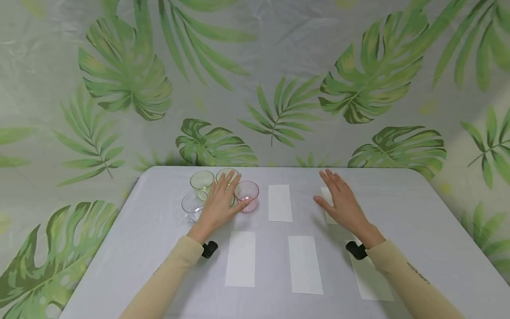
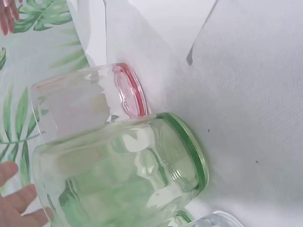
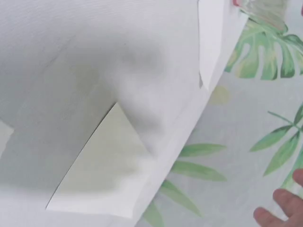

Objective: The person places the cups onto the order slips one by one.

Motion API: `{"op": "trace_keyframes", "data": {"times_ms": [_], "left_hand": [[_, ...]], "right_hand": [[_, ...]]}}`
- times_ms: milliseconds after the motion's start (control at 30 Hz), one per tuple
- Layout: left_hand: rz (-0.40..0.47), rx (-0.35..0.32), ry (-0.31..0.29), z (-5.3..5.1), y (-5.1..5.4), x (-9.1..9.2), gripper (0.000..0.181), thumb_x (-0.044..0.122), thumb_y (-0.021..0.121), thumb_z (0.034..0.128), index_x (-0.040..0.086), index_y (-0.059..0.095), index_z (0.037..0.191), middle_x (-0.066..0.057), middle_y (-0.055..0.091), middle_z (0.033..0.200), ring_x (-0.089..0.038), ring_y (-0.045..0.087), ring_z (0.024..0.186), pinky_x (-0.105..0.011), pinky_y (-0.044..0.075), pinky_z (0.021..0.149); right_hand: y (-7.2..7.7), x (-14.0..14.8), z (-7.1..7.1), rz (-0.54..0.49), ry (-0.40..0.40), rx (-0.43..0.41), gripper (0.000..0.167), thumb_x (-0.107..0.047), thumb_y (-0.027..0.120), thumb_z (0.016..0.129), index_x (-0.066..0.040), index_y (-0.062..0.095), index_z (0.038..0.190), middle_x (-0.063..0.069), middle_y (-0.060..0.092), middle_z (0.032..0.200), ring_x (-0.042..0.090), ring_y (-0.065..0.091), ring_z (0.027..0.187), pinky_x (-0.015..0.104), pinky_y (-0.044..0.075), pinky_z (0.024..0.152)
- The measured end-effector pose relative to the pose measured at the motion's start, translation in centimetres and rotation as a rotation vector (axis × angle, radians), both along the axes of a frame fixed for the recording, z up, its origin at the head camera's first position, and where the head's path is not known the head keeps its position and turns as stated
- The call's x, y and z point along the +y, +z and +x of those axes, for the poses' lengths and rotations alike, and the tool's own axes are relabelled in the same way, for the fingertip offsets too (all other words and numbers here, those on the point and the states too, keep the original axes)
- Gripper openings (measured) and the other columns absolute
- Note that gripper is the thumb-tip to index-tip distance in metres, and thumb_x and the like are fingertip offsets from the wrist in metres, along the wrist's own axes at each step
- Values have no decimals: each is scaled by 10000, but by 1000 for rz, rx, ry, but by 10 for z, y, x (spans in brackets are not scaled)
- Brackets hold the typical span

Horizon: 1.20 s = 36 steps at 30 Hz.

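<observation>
glasses, perhaps five, stand on the table left of the rear paper sheets.

Left of the pink glass, the left hand mostly hid a green glass; right of it, the right hand partly covered a white card.

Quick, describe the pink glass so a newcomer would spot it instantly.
On the white table, left of the middle in the head view, find the cluster of glasses by the left hand. The pink glass is the rightmost one, and it alone has a pink rim.
</observation>
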<state>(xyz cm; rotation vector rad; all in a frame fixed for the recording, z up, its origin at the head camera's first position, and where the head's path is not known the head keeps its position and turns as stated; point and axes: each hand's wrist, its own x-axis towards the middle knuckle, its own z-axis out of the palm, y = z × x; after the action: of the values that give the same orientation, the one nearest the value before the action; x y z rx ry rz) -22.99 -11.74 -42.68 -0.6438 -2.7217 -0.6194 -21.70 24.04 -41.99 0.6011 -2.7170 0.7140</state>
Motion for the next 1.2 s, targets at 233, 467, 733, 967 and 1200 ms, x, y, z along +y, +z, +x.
{"op": "trace_keyframes", "data": {"times_ms": [233,467,733,967,1200], "left_hand": [[141,-129,-141,-6,4,-3,795,429,647,900,110,259,1516,-105,257,1546,-291,217,1412,-495,227,1121],[245,-192,-226,-13,5,-4,802,324,739,847,59,329,1484,-115,343,1506,-322,272,1386,-486,229,1122],[228,-231,-213,-22,2,-4,813,281,796,788,50,389,1453,-141,398,1468,-343,323,1357,-492,253,1111],[219,-260,-208,-27,2,-4,780,222,799,789,31,408,1437,-165,424,1442,-342,343,1346,-468,259,1114],[170,-251,-218,-31,4,-1,743,172,802,785,9,436,1410,-175,468,1402,-351,385,1308,-478,312,1084]], "right_hand": [[-1,-7,-7,-150,134,-149,758,-293,628,941,-121,193,1537,134,164,1572,400,151,1406,649,193,1059],[-9,-16,-13,-241,209,-307,770,-290,647,928,-185,194,1542,95,206,1565,348,199,1407,580,223,1091],[-12,-31,-15,-315,298,-433,759,-147,655,920,-98,207,1531,140,209,1557,350,203,1405,549,188,1117],[-29,-34,-27,-321,307,-479,774,-187,681,904,-168,228,1532,81,198,1567,325,177,1417,564,186,1112],[-34,-38,-33,-257,274,-496,761,-220,691,893,-193,267,1525,71,234,1558,324,183,1416,582,191,1102]]}}
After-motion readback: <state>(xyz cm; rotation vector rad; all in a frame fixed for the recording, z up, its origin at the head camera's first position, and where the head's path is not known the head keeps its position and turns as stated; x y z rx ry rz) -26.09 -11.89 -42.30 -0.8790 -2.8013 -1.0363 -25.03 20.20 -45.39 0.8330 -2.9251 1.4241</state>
